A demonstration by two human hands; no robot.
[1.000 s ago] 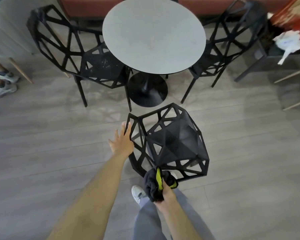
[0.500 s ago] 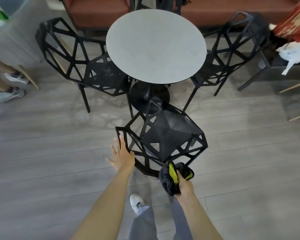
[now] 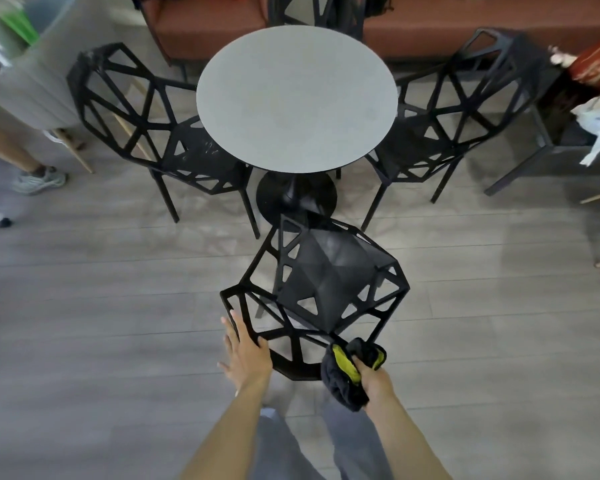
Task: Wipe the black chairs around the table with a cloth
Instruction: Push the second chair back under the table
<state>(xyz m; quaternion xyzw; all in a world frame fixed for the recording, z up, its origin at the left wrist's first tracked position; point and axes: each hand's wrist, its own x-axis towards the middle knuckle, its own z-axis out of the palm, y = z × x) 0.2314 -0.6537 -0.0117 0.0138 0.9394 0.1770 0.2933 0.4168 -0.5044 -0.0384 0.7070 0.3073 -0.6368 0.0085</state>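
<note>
Left hand [image 3: 248,353] flat, fingers straight against black lattice chair [image 3: 326,282] backrest at 6 o'clock of round grey table [image 3: 297,98]; right hand [image 3: 374,377] clutching bunched black-yellow cloth [image 3: 343,372]. Seat facing 12 o'clock.

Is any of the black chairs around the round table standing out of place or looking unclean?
Yes. The nearest chair stands pulled out from the table and turned at an angle, while the side chairs are tucked under its edge. The left chair has pale marks on its seat. Nothing looks spilled or broken.
</note>
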